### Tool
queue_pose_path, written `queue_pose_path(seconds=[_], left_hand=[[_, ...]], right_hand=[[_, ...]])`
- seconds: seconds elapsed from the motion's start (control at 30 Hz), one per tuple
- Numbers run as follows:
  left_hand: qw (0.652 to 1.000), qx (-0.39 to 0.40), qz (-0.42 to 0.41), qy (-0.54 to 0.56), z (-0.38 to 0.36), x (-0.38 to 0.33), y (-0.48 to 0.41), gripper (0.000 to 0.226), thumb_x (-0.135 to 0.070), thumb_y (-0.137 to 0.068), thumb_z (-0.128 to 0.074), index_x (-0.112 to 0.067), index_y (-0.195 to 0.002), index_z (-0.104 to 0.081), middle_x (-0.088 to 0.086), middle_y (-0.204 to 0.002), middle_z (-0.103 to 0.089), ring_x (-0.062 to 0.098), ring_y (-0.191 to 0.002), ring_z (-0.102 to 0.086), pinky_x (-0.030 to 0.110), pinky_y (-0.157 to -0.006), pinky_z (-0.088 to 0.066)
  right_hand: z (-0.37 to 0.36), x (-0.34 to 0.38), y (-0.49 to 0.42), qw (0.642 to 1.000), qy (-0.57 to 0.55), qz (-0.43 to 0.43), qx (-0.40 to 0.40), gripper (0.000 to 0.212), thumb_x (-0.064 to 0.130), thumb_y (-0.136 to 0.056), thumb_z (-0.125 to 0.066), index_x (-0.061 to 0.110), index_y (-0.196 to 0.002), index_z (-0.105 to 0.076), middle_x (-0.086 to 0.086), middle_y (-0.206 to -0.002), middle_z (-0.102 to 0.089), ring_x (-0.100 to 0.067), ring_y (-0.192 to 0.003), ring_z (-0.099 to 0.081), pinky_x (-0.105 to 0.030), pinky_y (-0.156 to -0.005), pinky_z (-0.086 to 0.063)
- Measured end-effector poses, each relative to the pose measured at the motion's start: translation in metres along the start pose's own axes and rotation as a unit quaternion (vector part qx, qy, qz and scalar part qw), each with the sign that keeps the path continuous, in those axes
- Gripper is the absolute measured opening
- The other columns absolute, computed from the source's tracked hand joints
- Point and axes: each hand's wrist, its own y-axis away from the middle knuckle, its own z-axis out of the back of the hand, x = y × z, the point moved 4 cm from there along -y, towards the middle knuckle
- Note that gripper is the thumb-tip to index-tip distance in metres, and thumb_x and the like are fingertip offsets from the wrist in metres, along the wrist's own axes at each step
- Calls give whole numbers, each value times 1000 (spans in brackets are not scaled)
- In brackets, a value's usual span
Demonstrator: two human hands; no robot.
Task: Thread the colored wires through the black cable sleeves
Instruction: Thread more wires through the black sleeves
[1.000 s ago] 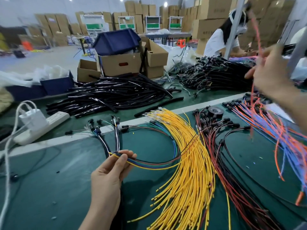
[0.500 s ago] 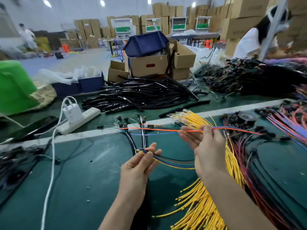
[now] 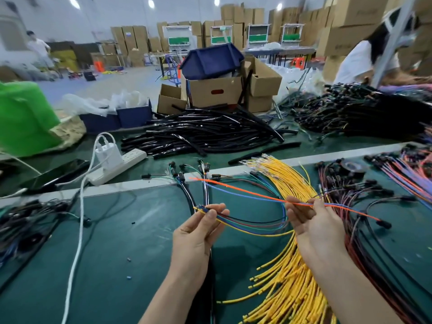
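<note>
My left hand [image 3: 195,237] pinches the gathered ends of a small bundle of colored wires [image 3: 252,224] (yellow, blue, green, red) that loops to the right above the green mat. My right hand [image 3: 312,226] holds an orange wire and a blue wire [image 3: 238,189] between thumb and fingers; both stretch left toward the wired connectors [image 3: 184,174]. A black sleeve [image 3: 210,291] hangs below my left hand, mostly hidden by the wrist. A heap of black cable sleeves [image 3: 210,134] lies at the back of the table.
A fan of yellow wires [image 3: 287,265] lies under my right arm, red and black leads [image 3: 364,230] to its right. A white power strip [image 3: 117,162] with cord sits at left, cardboard boxes [image 3: 215,92] behind. A person in white works at far right.
My right hand came down from the upper right with the orange and blue wires and now holds them level beside my left hand. The view shifted left.
</note>
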Motion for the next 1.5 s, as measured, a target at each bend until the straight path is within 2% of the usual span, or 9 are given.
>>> queue_pose_path(seconds=[0.43,0.5,0.63,0.7,0.83,0.93,1.07,1.23,1.5], left_hand=[[1000,-11,-20,-19,-4,-2,0,20,-12,-70,-60,-18,-71,-79,-1,-89,-75,0,-86,-68,14,-72,-53],[999,-14,-20,-34,-4,-1,1,19,-14,-70,-61,-21,-70,-79,-5,-88,-75,-4,-84,-66,12,-71,-48],[999,-13,-24,-24,-1,-1,0,18,-14,-68,-62,-20,-70,-79,-3,-87,-75,-3,-84,-66,10,-69,-48],[1000,-9,-25,-16,-1,0,-2,19,-12,-68,-61,-17,-71,-79,0,-88,-75,0,-86,-67,10,-69,-50],[999,9,-34,-22,-3,0,-2,17,-13,-68,-63,-14,-74,-79,3,-89,-75,5,-89,-67,13,-76,-51],[999,23,-32,-2,-5,-1,2,17,-11,-71,-62,-10,-77,-78,6,-86,-74,9,-84,-68,16,-76,-52],[999,1,-33,19,-4,-2,2,19,-8,-71,-60,-9,-77,-78,6,-87,-74,9,-82,-69,15,-72,-53],[997,-63,-29,22,3,1,-3,16,-10,-69,-61,-8,-76,-75,4,-80,-73,8,-73,-68,17,-76,-54],[997,-70,-20,9,7,3,-6,15,-11,-68,-62,-10,-70,-77,1,-80,-73,2,-73,-64,11,-70,-51]], right_hand=[[7,2,-13,967,244,-32,63,21,18,-103,-36,9,-89,-48,-14,-62,-70,-17,-40,-58,-20,-34,-42],[9,10,-18,912,402,-4,84,24,22,-101,-41,7,-89,-54,-12,-58,-69,-17,-36,-53,-21,-34,-37],[-2,43,-15,664,728,142,89,50,42,-95,-51,11,-57,-64,-2,-43,-60,-16,-42,-57,-27,-54,-46],[-27,49,1,633,719,266,107,47,43,-91,-54,16,-53,-57,6,-45,-54,-12,-49,-55,-24,-51,-39],[-87,5,37,661,577,319,359,6,22,-91,-60,24,-93,-65,11,-88,-65,-3,-81,-59,-18,-75,-45],[-97,-33,34,664,562,223,440,18,21,-93,-58,21,-111,-61,8,-91,-63,-2,-58,-50,-12,-60,-38],[-80,-43,22,718,518,223,409,12,34,-89,-63,32,-99,-71,10,-73,-64,-3,-50,-44,-17,-53,-35],[-65,-39,18,740,518,236,358,12,29,-85,-69,40,-88,-74,14,-81,-72,-5,-77,-64,-37,-74,-50],[-62,-34,16,771,484,273,311,5,20,-83,-72,21,-78,-74,14,-63,-62,0,-61,-54,-10,-58,-37]])
